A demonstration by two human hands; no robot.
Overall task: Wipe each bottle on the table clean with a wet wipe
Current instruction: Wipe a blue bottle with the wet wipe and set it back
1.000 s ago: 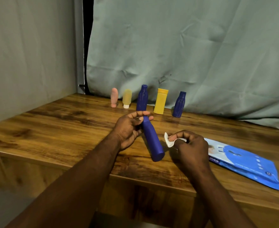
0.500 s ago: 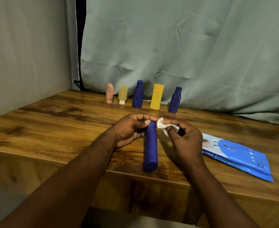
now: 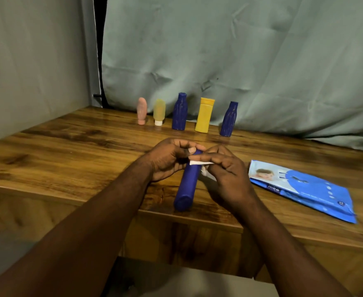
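Above wooden table [image 3: 69, 159], left fingers [image 3: 177, 144] grip blue bottle [image 3: 187, 185]; right fingers [image 3: 209, 156] pinch wipe [image 3: 197, 162]

A creased grey-green cloth [image 3: 262, 50] hangs at the back, a plain wall [image 3: 26, 61] at left

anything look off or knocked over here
Nothing stands out. The back row of bottles stands upright, the pack lies flat, and the front bottle leans only because the left hand holds it while the right hand presses the wipe on it.
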